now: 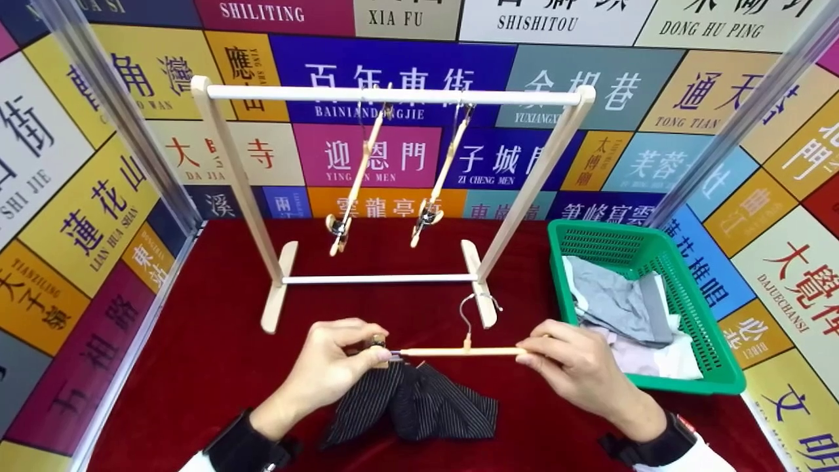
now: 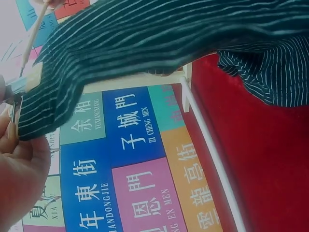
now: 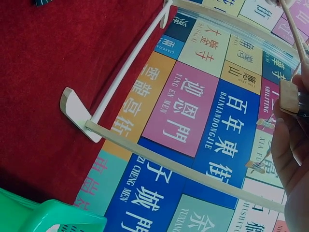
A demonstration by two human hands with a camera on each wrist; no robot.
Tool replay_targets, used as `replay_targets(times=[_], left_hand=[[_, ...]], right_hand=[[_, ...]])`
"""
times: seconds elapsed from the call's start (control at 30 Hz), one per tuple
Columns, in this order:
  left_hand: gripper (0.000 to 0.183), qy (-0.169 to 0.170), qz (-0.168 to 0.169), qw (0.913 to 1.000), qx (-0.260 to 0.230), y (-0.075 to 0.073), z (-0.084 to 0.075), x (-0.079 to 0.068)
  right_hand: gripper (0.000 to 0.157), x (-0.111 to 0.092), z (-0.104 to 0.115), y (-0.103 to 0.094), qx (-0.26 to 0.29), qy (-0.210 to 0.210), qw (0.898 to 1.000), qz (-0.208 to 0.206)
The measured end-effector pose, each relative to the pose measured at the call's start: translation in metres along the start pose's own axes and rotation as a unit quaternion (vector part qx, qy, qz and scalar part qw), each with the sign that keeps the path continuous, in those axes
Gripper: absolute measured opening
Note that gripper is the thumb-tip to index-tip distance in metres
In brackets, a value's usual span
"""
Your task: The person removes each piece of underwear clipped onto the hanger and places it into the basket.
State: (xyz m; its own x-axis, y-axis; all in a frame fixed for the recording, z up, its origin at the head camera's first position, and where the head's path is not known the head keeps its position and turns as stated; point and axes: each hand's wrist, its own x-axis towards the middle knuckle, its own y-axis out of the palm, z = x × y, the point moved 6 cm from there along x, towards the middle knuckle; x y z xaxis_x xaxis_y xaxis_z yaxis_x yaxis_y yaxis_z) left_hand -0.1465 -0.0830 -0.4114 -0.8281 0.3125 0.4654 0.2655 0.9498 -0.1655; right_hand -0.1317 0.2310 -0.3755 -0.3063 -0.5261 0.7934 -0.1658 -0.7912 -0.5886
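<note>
A wooden clip hanger (image 1: 467,352) is held level above the table, its metal hook upward. My left hand (image 1: 331,364) pinches the clip at its left end. From that end hangs a dark pinstriped garment (image 1: 419,406), its lower part by the red cloth. In the left wrist view the clip (image 2: 33,77) sits at the edge of the striped fabric (image 2: 111,46). My right hand (image 1: 580,367) grips the hanger's right end, fingers around the clip (image 3: 289,96) there. No fabric shows at this right clip.
A wooden rack with a white top rail (image 1: 393,96) stands behind the hands. Two hangers (image 1: 364,174) hang from it. To the right, a green basket (image 1: 724,367) contains folded grey and white clothes (image 1: 619,301). Printed panels enclose the red-covered table (image 1: 216,367).
</note>
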Motion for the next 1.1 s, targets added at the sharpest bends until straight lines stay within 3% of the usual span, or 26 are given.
replay_targets(times=[0.27, 0.47, 0.63, 0.83, 1.1], left_hand=[[0.015, 0.062, -0.012, 0.9963, 0.059, 0.000, -0.007, 0.002], [0.017, 0.113, -0.035, 0.9841, 0.132, -0.001, -0.013, 0.003], [0.019, 0.098, -0.037, 0.9877, 0.116, -0.001, -0.011, 0.003], [0.021, 0.073, -0.029, 0.9953, 0.057, 0.001, -0.007, 0.001], [0.034, 0.099, -0.051, 0.9893, 0.094, 0.003, -0.011, 0.002]], right_hand=[[0.022, 0.000, -0.001, 0.000, 0.000, 0.000, 1.000, 0.000], [0.021, -0.001, -0.001, -0.001, 0.002, 0.000, 1.000, 0.001], [0.022, -0.001, -0.001, -0.002, 0.012, 0.002, 1.000, -0.002], [0.021, 0.000, -0.001, -0.002, 0.017, 0.005, 1.000, -0.003], [0.020, -0.001, -0.001, -0.003, 0.026, 0.010, 1.000, -0.003]])
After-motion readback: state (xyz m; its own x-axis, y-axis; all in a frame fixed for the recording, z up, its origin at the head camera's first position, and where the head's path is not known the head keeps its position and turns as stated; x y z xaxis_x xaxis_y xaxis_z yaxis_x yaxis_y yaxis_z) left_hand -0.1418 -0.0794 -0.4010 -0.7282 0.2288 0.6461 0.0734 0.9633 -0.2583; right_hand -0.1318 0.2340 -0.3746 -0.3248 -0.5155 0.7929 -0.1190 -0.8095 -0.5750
